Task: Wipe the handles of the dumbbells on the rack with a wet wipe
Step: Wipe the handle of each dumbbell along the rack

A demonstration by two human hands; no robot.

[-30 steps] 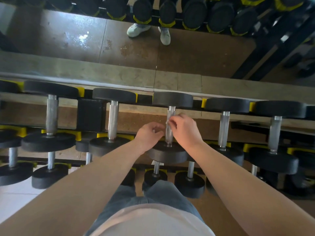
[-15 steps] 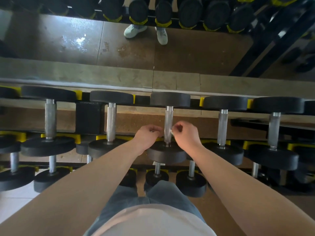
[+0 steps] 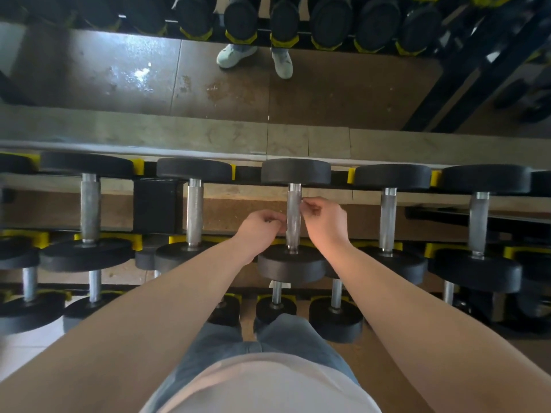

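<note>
**Clearances: top tier, dumbbell rack**

- Middle handle [image 3: 293, 219]: closed off lengthwise by its far head [image 3: 296, 171] and near head [image 3: 290, 265].
- Both flanks are occupied. The left hand [image 3: 262, 229] is curled against the left side. The right hand [image 3: 325, 220] pinches a wet wipe [image 3: 303, 201] at the upper right side.
- Open bay, right: between the right hand and the next handle [image 3: 387, 219].
- Open bay, left: between the left hand and the neighbouring handle [image 3: 194, 213].
- Obstruction: a black rack post [image 3: 156, 204] fills the bay just beyond that left neighbour.
- Below: lower-tier dumbbells [image 3: 335, 320], with both forearms crossing above them.
</note>
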